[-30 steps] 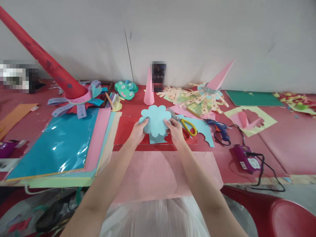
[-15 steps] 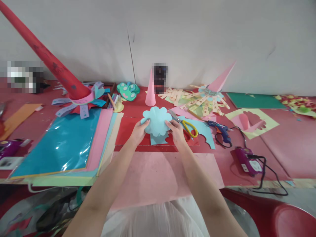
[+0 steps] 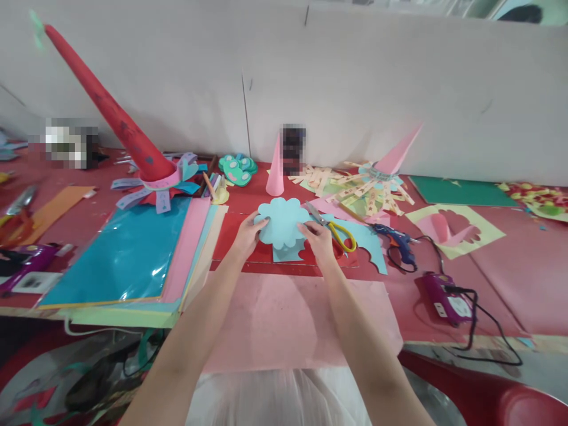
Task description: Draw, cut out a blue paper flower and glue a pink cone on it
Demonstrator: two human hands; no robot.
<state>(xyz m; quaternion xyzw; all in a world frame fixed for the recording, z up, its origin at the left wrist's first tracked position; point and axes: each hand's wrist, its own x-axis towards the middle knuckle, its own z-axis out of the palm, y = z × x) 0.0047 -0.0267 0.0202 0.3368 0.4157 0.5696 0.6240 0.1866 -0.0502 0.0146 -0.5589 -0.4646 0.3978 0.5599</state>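
A light blue scalloped paper shape (image 3: 282, 222) is held up between my two hands. My left hand (image 3: 249, 234) pinches its left edge, thumb in front. At the right edge, the fingers of my right hand (image 3: 318, 236) are closed on the paper. Yellow-handled scissors (image 3: 342, 235) lie just right of my right hand, over a cut light blue sheet (image 3: 367, 236). Below the shape, a light blue scrap (image 3: 286, 254) rests on red paper (image 3: 231, 239). A pink cone (image 3: 276, 171) stands behind the shape.
Left, a red cone hat (image 3: 119, 124) stands behind blue sheets in plastic (image 3: 119, 254). Toward the right are a pink cone hat (image 3: 394, 155), a glue gun (image 3: 399, 244), a purple power strip (image 3: 446, 299) with black cables, and a cut yellow sheet (image 3: 481, 228).
The view has shifted, showing more wall above. The blue shape has turned slightly and faces the camera more flatly. Both hands still hold it.
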